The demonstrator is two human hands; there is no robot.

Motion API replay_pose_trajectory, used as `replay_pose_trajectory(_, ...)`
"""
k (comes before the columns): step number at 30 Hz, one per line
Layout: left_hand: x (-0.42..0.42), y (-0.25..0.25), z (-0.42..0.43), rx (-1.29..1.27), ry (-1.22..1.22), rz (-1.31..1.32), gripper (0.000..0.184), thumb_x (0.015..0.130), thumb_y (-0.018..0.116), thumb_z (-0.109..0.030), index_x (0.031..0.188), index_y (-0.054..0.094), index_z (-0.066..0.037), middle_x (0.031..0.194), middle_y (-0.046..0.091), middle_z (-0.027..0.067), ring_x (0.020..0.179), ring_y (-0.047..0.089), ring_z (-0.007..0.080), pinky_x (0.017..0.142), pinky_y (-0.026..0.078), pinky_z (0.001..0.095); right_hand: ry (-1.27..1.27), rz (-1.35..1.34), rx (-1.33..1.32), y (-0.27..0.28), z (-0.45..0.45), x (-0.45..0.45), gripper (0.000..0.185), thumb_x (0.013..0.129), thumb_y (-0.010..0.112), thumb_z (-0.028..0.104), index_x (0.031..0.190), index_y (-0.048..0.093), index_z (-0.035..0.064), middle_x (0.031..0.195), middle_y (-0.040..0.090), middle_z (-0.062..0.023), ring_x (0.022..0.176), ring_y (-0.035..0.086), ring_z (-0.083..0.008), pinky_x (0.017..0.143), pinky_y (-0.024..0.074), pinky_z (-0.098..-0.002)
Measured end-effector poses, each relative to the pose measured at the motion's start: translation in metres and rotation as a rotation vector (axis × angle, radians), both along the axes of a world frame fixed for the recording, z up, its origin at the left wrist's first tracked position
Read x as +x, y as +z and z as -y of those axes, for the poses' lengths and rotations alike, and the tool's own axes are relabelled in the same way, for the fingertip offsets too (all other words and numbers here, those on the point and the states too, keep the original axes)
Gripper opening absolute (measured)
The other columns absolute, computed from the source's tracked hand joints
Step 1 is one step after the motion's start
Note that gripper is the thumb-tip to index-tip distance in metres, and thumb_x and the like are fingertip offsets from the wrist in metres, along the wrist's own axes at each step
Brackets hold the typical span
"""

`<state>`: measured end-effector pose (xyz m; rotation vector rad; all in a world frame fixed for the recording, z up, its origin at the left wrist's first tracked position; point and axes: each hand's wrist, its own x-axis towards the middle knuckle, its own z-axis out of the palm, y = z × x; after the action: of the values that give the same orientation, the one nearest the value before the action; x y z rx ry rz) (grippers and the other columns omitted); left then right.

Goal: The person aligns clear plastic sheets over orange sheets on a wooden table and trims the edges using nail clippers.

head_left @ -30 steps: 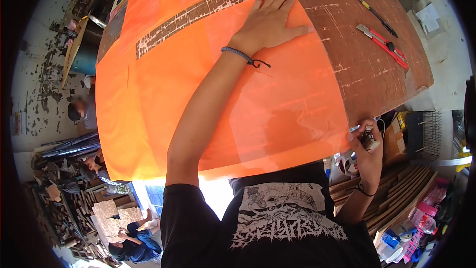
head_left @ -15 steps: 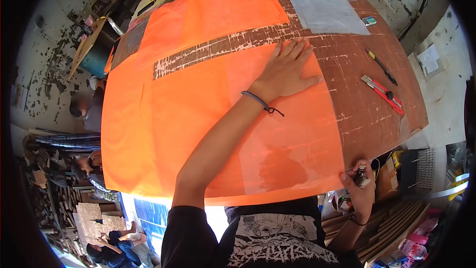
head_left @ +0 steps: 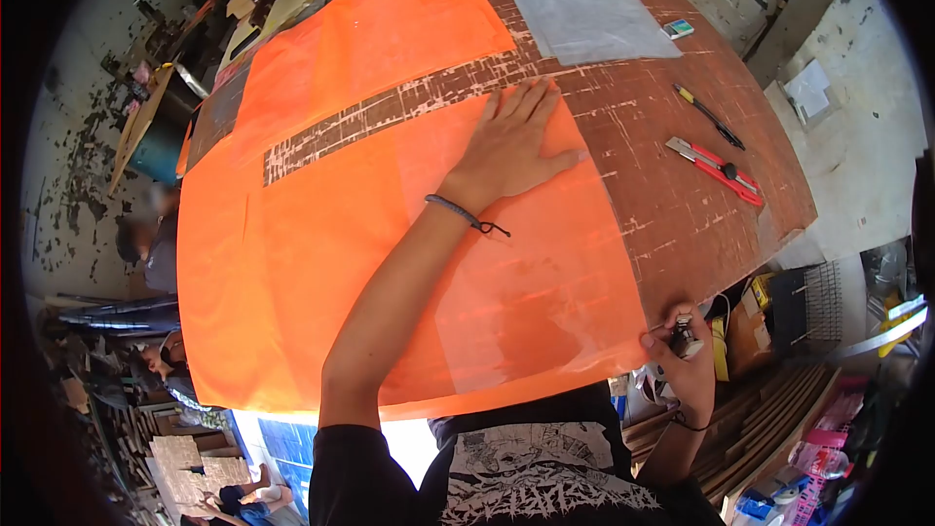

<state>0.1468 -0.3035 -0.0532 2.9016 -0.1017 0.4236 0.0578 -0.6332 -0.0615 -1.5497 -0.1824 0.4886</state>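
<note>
Orange sheet [head_left: 292,263] lies beneath the left hand [head_left: 508,151], open flat; the right hand [head_left: 690,372], curled, grips a metallic object [head_left: 684,335] (unclear what) near its corner.

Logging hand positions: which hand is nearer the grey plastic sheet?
Left: the left hand is spread on the orange sheet, just nearside of the grey plastic sheet; the right hand is farther, at the orange sheet's near right corner.
</note>
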Motion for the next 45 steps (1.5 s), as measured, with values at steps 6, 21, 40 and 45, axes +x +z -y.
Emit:
replay_pose_trajectory(6, 0.003, 0.0, -0.002, 0.025, -0.025, 0.002, 0.087, 0.085, 0.044, -0.064, 0.142, 0.028, 0.0, 0.15, 0.023, 0.0143, 0.139, 0.018, 0.0329, 0.115, 0.01, 0.0433, 0.009, 0.033, -0.002, -0.003, 0.001, 0.0, 0.028, 0.081, 0.069, 0.001, 0.091, 0.044, 0.0072, 0.076, 0.061, -0.0018, 0.069, 0.055, -0.004, 0.062, 0.0436, -0.019)
replay_pose_trajectory(21, 0.003, 0.002, 0.001, 0.033, -0.02, 0.001, 0.086, 0.085, 0.044, -0.064, 0.142, 0.028, 0.0, 0.149, 0.026, 0.0133, 0.139, 0.022, 0.0283, 0.115, 0.011, 0.0429, 0.033, 0.004, 0.039, 0.0, -0.001, 0.0, 0.029, 0.08, 0.069, 0.0, 0.091, 0.043, 0.0071, 0.074, 0.058, -0.0016, 0.069, 0.053, -0.0042, 0.061, 0.0416, -0.019)
replay_pose_trajectory(40, 0.008, -0.008, -0.003, 0.076, -0.011, 0.064, 0.087, 0.083, 0.044, -0.066, 0.141, 0.032, -0.002, 0.149, 0.028, 0.0118, 0.138, 0.022, 0.0303, 0.115, 0.011, 0.0427, -0.001, -0.037, 0.027, 0.001, -0.002, 0.0, 0.03, 0.08, 0.069, -0.001, 0.092, 0.044, 0.0083, 0.076, 0.054, 0.0007, 0.07, 0.05, -0.0039, 0.063, 0.0419, -0.0185)
replay_pose_trajectory(45, 0.007, -0.007, -0.002, 0.054, 0.004, 0.044, 0.089, 0.082, 0.042, -0.068, 0.142, 0.031, -0.003, 0.149, 0.028, 0.0101, 0.138, 0.022, 0.0295, 0.115, 0.011, 0.0426, 0.04, 0.004, 0.05, -0.002, -0.001, 0.002, 0.028, 0.081, 0.068, -0.002, 0.091, 0.043, 0.0082, 0.075, 0.055, 0.0002, 0.069, 0.049, -0.0041, 0.062, 0.04, -0.0189)
